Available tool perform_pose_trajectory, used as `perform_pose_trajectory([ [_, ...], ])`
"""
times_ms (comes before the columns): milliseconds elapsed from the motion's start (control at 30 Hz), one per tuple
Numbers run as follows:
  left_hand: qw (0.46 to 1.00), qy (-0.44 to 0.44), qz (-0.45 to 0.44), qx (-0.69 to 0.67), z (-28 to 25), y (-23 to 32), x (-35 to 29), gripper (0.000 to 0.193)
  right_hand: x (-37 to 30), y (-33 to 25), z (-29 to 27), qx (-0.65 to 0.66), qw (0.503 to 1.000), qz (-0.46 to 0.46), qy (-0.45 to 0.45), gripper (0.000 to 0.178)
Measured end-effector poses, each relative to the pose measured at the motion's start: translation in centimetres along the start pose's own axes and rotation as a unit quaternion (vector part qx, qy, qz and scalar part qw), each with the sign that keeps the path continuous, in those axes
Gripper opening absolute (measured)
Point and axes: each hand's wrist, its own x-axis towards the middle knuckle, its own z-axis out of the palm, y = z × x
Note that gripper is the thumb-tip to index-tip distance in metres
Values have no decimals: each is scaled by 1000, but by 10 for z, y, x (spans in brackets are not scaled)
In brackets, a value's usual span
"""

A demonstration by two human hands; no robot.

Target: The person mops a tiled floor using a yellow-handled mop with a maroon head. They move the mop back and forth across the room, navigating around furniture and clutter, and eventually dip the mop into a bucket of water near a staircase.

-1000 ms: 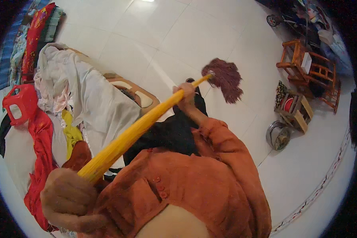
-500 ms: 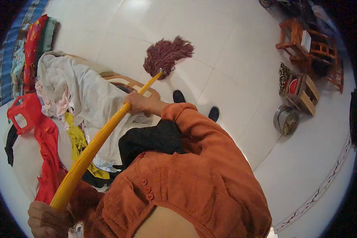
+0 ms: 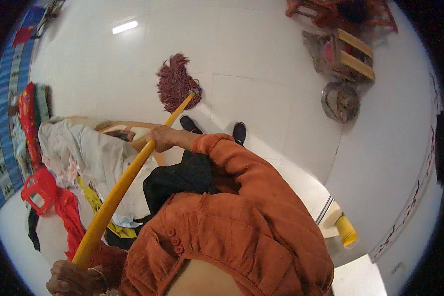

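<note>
A mop with a long yellow handle [image 3: 118, 190] slants across the view, and its reddish-brown string head [image 3: 176, 84] lies on the pale tiled floor beyond my dark shoes. My left hand [image 3: 73, 278] is closed round the upper end of the handle at the lower left. Farther down the shaft, my right hand [image 3: 164, 137] grips it in front of my body. Beside the handle, on the left, a whitish cloth [image 3: 86, 143] lies draped over a bench-like piece of furniture, largely hidden by the cloth.
On the left are a red plastic stool [image 3: 40, 191], red and yellow clothes, and a blue patterned curtain [image 3: 5, 148]. At right stand a wooden stool [image 3: 355, 52], a round metal-rimmed container [image 3: 341, 102] and reddish wooden furniture. A yellow cylindrical object [image 3: 347, 231] sits at lower right.
The view has shifted and turned. The mop head has swung left and lies closer to my feet, its strings now trailing up and left. Both hands keep their hold on the handle.
</note>
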Motion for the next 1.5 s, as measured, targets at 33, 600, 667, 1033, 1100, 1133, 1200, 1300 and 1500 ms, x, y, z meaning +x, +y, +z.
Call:
perform_pose_trajectory([
  [33, 998, 49, 21, 46, 5, 5, -14, 23, -16, 0, -8, -12, 1000, 6, -7, 13],
  [600, 592, -58, 702, 391, 241, 63, -89, 17, -350, 77, -65, -21, 912, 226, 342, 13],
  [667, 654, -105, 681, 312, 264, 55, -94, 15, -359, 73, -65, -58, 874, 219, 429, 14],
  [1033, 628, -677, -9, -384, 349, 99, -174, 28, -458, 52, 8, -28, 740, 359, 567, 14],
  [1100, 596, -721, 23, -354, 375, 103, -174, 34, -463, 52, 16, -6, 731, 385, 563, 14],
  [1133, 577, -744, 46, -333, 379, 108, -182, 36, -464, 52, 14, 5, 720, 401, 566, 14],
  [1200, 543, -780, 39, -310, 380, 117, -187, 40, -472, 46, 34, 32, 693, 395, 603, 16],
  [1300, 537, -807, 100, -225, 335, 124, -216, 43, -492, 31, 85, 65, 669, 387, 632, 20],
  [1500, 501, -850, 142, -83, 312, 143, -233, 33, -505, 25, 127, -28, 603, 403, 688, 14],
])
